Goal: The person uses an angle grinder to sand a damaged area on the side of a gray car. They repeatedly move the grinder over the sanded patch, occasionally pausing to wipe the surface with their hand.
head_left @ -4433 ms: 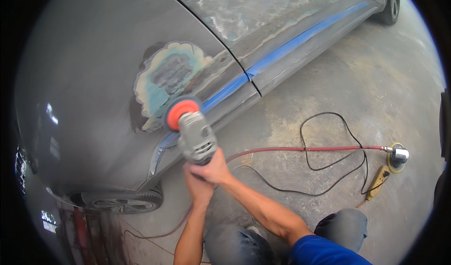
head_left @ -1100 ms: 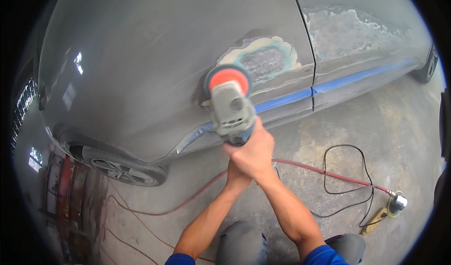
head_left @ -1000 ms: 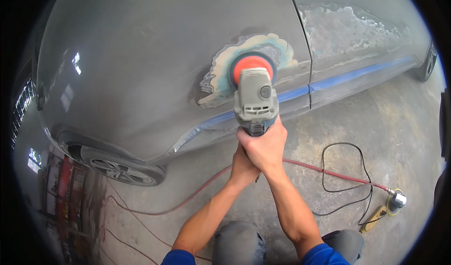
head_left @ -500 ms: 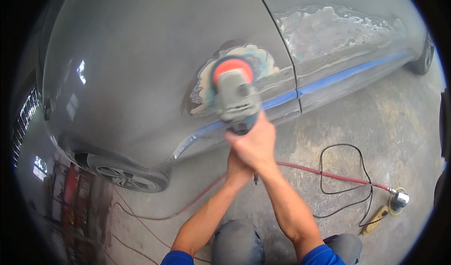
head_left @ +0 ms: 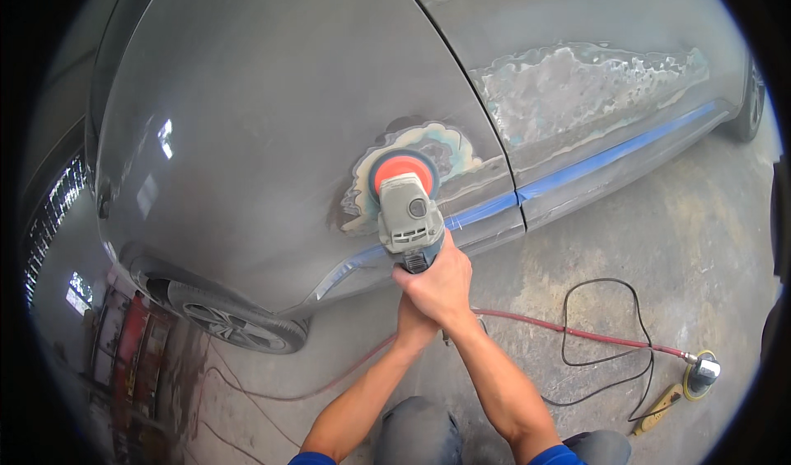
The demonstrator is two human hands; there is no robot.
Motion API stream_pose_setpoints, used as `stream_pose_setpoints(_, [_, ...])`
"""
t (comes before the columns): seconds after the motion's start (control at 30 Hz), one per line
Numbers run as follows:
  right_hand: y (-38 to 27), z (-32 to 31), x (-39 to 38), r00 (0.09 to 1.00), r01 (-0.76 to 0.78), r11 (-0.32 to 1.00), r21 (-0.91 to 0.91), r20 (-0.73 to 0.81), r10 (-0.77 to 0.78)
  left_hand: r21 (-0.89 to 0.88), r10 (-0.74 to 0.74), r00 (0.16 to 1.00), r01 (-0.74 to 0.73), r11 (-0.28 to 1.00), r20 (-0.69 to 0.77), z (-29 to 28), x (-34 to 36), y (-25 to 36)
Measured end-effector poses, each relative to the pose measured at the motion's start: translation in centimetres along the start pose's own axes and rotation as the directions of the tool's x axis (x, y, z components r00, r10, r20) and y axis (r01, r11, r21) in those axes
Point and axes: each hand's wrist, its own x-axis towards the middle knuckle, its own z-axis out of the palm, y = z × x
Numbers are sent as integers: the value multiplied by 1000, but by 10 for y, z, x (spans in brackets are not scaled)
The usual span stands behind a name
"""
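Observation:
My right hand (head_left: 438,285) is closed round the rear of a grey power sander (head_left: 409,210). My left hand (head_left: 414,322) is closed on the same tool just beneath it, its fingers mostly hidden. The sander's round red pad (head_left: 404,167) lies over the left part of a feathered cream, teal and grey patch (head_left: 453,149) on the dark grey car panel (head_left: 247,135). Blue masking tape (head_left: 577,163) runs along the lower body, and a larger sanded area (head_left: 560,94) spreads beyond the vertical seam.
A wheel (head_left: 235,325) sits at lower left. On the concrete floor (head_left: 676,218) lie a red hose (head_left: 593,333), looped black cord (head_left: 634,296), a round air tool (head_left: 704,368) and a yellow power strip (head_left: 659,407). My knee (head_left: 416,432) is at the bottom.
The sander has shifted back and forth over the patch, sitting slightly further left than one second ago, with both hands still on it. The car appears lower in view as my head moved.

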Motion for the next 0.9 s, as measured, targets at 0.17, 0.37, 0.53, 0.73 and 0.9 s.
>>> stream_pose_setpoints(0.17, [2, -15, 3, 993, -47, 988, 150, -97, 62, -71, -116, 989, 123, 990, 95, 3, 4, -1])
stream_pose_setpoints(0.37, [12, -6, -6, 996, -41, 990, 137, -71, 51, -78, -68, 997, 71, 994, 42, -2, -5, 3])
stream_pose_setpoints(0.53, [6, -8, -1, 991, -99, 977, 189, -69, 114, -189, -138, 985, 156, 970, 102, -5, -2, 11])
stream_pose_setpoints(0.73, [0, -18, 7, 992, -80, 979, 187, -82, 97, -169, -91, 993, 102, 980, 71, 0, 5, 12])
stream_pose_setpoints(0.9, [2, 4, -9, 993, -109, 994, 14, 38, 109, -20, -81, 997, 82, 996, 15, -18, -22, -15])
